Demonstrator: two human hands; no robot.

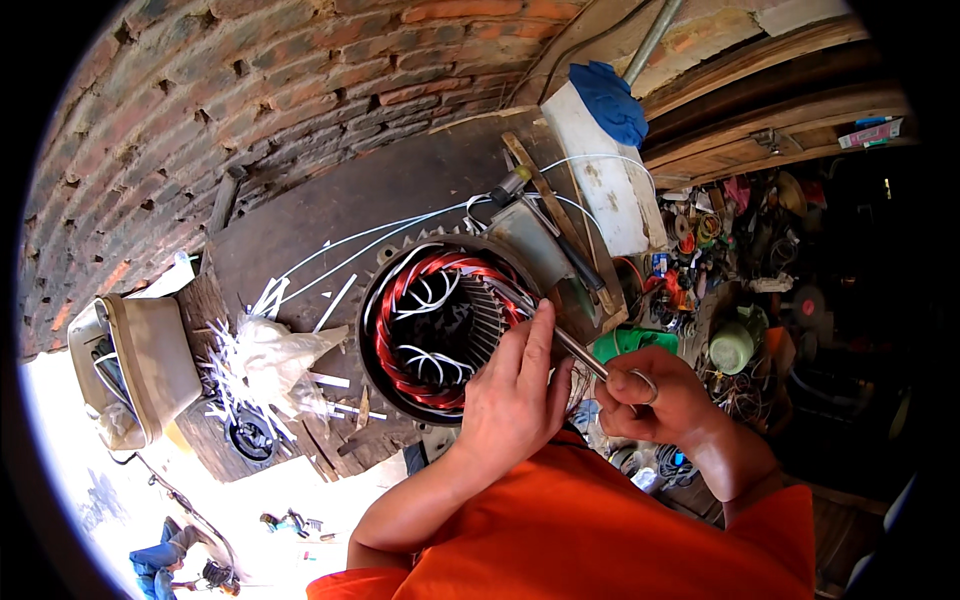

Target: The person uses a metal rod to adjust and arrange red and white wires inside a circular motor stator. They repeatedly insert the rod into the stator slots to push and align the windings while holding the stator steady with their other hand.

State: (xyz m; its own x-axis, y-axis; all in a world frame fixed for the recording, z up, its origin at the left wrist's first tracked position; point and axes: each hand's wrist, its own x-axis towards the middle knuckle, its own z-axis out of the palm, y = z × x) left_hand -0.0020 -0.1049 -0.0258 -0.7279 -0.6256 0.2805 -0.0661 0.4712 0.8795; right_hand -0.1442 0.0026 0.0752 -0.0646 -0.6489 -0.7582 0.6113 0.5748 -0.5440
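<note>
An electric motor stator stands on the table, its round metal housing holding a thick ring of red wire winding and slotted core teeth. White ties loop around the winding. My right hand is closed around the ring handle of long metal scissors, whose far end reaches over the stator's right edge to the winding. Stretched out beside the scissors, my left hand lies at the stator's near right edge, its fingertips near the shaft. What its thumb side touches is partly hidden.
White strips and a plastic bag lie left of the stator. A beige container stands at the table's left end. Behind the stator are a hammer, wooden strips and white tubing. A blue cloth sits on a white board; clutter fills the right.
</note>
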